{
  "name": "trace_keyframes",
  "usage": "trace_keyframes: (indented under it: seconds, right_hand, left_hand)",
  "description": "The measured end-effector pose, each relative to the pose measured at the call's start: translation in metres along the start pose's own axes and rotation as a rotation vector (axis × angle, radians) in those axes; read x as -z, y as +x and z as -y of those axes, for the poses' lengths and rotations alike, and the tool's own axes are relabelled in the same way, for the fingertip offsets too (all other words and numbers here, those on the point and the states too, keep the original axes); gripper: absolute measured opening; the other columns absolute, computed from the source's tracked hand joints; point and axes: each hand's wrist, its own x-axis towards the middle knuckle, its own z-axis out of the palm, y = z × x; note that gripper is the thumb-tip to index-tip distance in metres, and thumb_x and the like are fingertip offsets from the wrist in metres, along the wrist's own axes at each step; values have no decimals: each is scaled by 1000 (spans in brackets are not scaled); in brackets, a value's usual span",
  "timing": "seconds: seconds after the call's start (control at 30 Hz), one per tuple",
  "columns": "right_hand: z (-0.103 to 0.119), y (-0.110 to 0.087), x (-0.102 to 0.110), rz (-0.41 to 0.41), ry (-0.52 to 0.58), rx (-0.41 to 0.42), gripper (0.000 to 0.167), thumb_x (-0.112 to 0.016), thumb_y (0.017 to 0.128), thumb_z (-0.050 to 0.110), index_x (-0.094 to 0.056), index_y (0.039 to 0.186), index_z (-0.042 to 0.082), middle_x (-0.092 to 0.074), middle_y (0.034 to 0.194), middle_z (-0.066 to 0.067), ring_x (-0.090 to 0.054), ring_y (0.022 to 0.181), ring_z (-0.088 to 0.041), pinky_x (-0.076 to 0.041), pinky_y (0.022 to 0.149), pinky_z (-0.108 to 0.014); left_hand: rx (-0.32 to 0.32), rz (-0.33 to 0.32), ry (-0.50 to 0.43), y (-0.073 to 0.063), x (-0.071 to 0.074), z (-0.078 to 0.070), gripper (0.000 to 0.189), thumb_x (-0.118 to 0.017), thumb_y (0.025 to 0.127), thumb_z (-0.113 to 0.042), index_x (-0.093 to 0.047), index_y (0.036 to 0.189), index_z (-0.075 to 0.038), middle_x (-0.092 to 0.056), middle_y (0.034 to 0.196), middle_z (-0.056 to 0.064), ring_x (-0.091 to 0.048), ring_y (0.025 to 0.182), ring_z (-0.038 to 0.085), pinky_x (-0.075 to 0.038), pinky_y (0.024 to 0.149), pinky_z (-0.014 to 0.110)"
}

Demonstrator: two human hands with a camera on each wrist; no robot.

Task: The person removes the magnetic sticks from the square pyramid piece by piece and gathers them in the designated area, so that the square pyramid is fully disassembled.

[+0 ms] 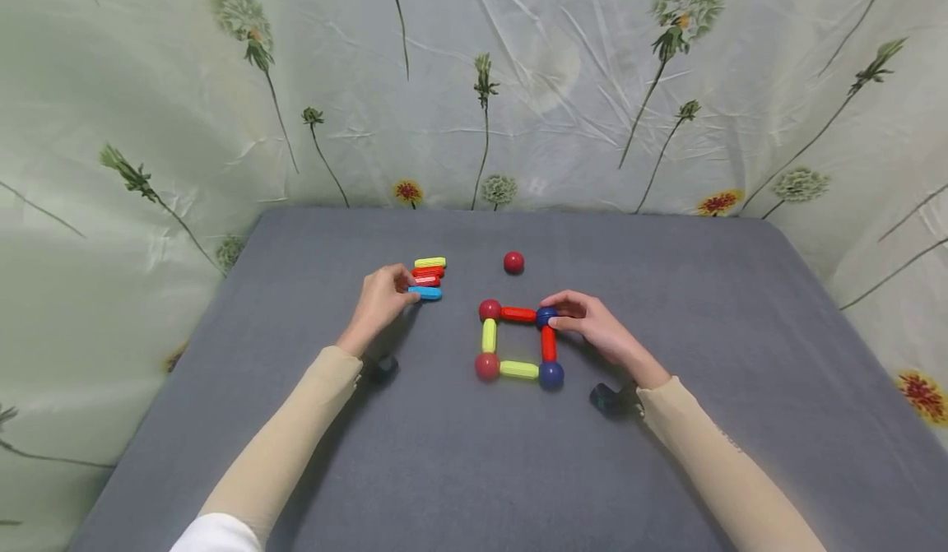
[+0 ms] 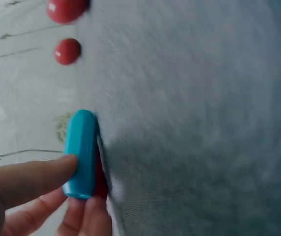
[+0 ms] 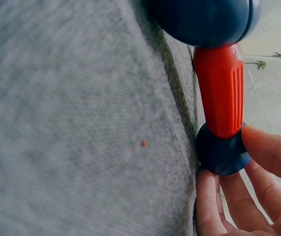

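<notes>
Pinching a blue stick between its thumb and fingers, the left hand is at the near end of a small row. Just behind the blue stick lie two red sticks, and behind them lies a lime stick. The right hand pinches a blue ball with its thumb and fingers. This ball is the far right corner of a square made of balls and sticks, which sits on a gray table. From it, a back red stick goes left to a red ball. A side red stick comes toward the person to a second blue ball. A front yellow stick joins that one to a second red ball at the near left corner, and a side yellow stick makes the left side. Past the square, near but not touching it, is a loose red ball. Behind the table is a pale cloth with flowers on it.
</notes>
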Motion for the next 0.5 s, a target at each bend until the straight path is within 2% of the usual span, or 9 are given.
trace_keyframes:
  seconds: [0.13, 0.2, 0.27, 0.3, 0.37, 0.43, 0.5]
  right_hand:
    - [0, 0, -1, -3, -1, 2, 33, -59, 93, 5, -55, 125, -3, -54, 126, -20, -52, 113, -32, -39, 99, -45]
    - [0, 0, -1, -2, -2, 2, 33, -59, 93, 5, -55, 125, -3, -54, 126, -20, -52, 112, -32, -39, 99, -45]
    - [-1, 0, -1, -4, -5, 2, 33, -59, 93, 5, -55, 125, -3, -54, 126, -20, -52, 112, -31, -40, 99, -45]
    - [-1, 0, -1, -5, -5, 2, 33, -59, 93, 4, -55, 125, -3, -54, 126, -20, -52, 112, -31, -40, 99, -45]
    - [-1, 0, -1, -6, -2, 4, 33, -58, 93, 4, -55, 124, -3, -54, 126, -21, -52, 112, -32, -40, 99, -45]
    - [-1, 0, -1, -7, 2, 6, 33, -59, 93, 4, -55, 124, -4, -54, 126, -21, -52, 112, -32, -39, 99, -46]
    - [-1, 0, -1, -7, 3, 7, 33, -59, 93, 4, -56, 124, -3, -54, 126, -21, -52, 113, -32, -38, 100, -46]
  left_hand:
    - [-11, -16, 55, 6, -1, 4, 15, -71, 80, -2, -60, 89, 0, -59, 84, 15, -53, 82, 29, -44, 71, 40]
    - [-62, -21, 62, 8, -3, 3, 17, -71, 79, -1, -58, 89, -1, -54, 85, 13, -50, 82, 28, -42, 70, 39]
    - [-157, 9, 28, 8, -6, -2, 18, -71, 79, 1, -58, 90, -2, -53, 88, 13, -50, 83, 27, -42, 72, 39]
    - [-215, 51, -3, 9, -10, -5, 17, -70, 80, 1, -58, 92, -2, -54, 90, 13, -52, 84, 27, -44, 74, 39]
    - [-311, 188, -70, 8, -18, -14, 16, -66, 86, -1, -59, 100, -4, -57, 99, 13, -56, 88, 26, -45, 79, 39]
    - [-356, 353, -115, 7, -28, -24, 16, -60, 92, -5, -59, 108, -6, -59, 108, 11, -57, 97, 24, -46, 84, 38]
    - [-382, 482, -100, 9, -38, -34, 17, -55, 96, -9, -59, 113, -10, -60, 111, 8, -56, 101, 21, -45, 87, 36]
